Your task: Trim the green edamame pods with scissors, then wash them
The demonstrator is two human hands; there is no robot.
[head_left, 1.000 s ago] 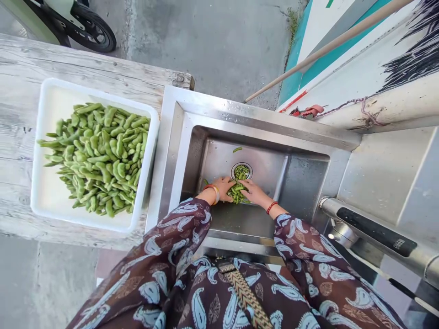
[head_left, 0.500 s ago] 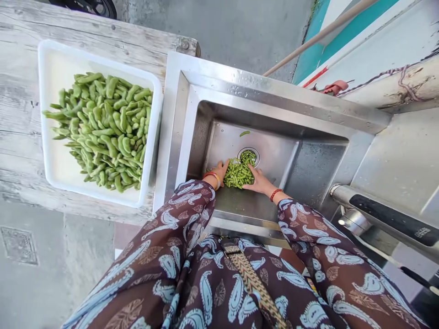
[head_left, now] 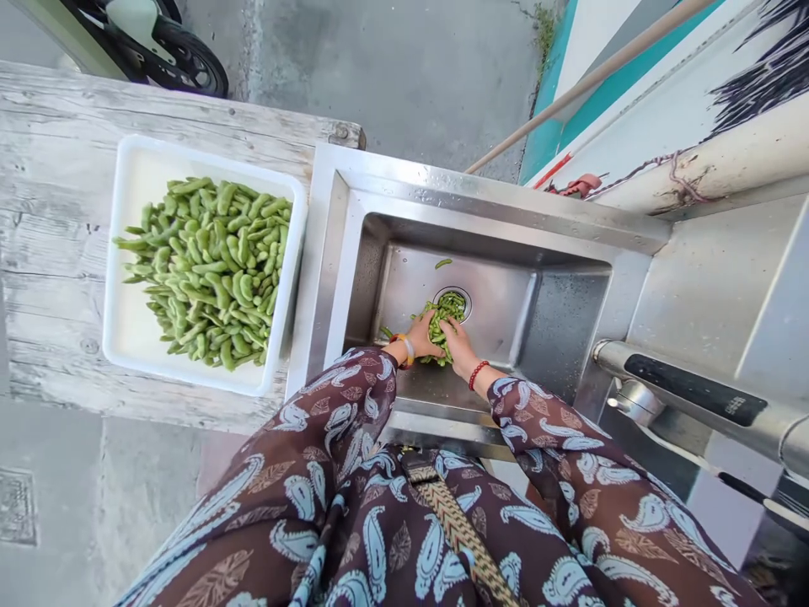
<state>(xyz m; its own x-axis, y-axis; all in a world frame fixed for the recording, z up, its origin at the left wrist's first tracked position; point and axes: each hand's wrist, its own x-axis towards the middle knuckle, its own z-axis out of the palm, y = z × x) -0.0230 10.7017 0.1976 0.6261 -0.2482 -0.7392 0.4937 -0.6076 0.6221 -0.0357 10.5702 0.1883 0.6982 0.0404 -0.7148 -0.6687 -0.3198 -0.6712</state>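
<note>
Inside the steel sink (head_left: 556,324), a pile of green edamame pods (head_left: 436,319) lies by and over the drain. My left hand (head_left: 420,335) and my right hand (head_left: 460,347) press in on the pile from both sides, fingers curled round a clump of pods between them. Part of the clump is hidden under the fingers. One loose pod (head_left: 443,263) lies beyond the drain. To the left, a white plastic tub (head_left: 136,329) holds a large heap of edamame pods (head_left: 218,270).
The tub stands on a weathered wooden table (head_left: 50,253) against the sink's left rim. A steel faucet (head_left: 688,392) reaches in from the right. Behind the sink lean a wooden pole (head_left: 581,84) and a white pipe (head_left: 714,169). A wheel (head_left: 190,59) shows at upper left.
My hands have moved together, squeezing the spread pods into a tighter clump between them. The view has shifted, bringing more of the wheel into sight.
</note>
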